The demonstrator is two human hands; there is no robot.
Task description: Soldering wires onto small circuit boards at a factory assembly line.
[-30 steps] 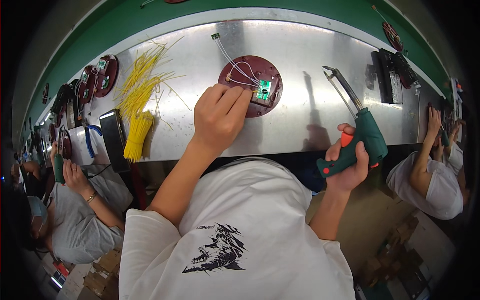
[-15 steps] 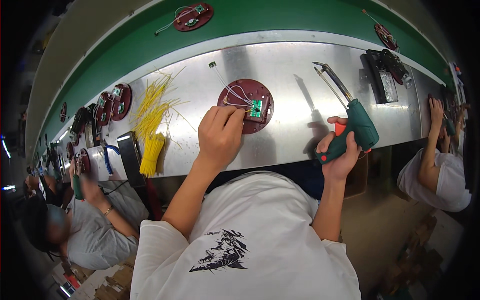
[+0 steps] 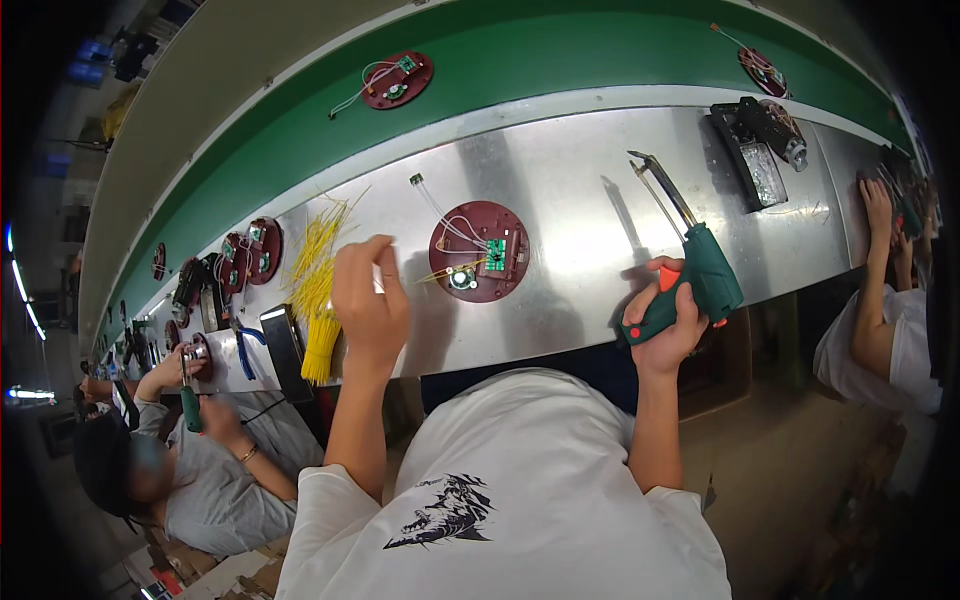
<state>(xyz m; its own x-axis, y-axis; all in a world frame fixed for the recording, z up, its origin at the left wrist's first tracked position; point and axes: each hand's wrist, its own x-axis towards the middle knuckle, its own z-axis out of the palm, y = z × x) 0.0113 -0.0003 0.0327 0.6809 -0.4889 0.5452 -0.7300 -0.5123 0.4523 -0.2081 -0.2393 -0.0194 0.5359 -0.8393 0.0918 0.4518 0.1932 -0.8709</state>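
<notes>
My left hand (image 3: 370, 302) is raised over the metal bench between a bundle of yellow wires (image 3: 322, 345) and a dark red round plate (image 3: 505, 282). Its fingers are slightly apart and nothing shows between them. On the plate sit a small green circuit board (image 3: 495, 256) and a round white-and-green part (image 3: 462, 278). A yellow wire (image 3: 440, 274) runs from the board out past the plate's left edge. White leads link the plate to a tiny green board (image 3: 416, 179). My right hand (image 3: 668, 325) grips a green soldering gun (image 3: 708, 268), its tip pointing up and away from the plate.
Another red plate (image 3: 398, 80) lies on the green strip at the back. A black housing (image 3: 748, 150) is at the right. Blue-handled pliers (image 3: 243, 345) and a dark box (image 3: 286, 350) lie left of the wires. Co-workers sit on both sides.
My left hand has left the plate and moved left toward the yellow wires, its fingers opening. The yellow wire stays at the board. My right hand still holds the soldering gun.
</notes>
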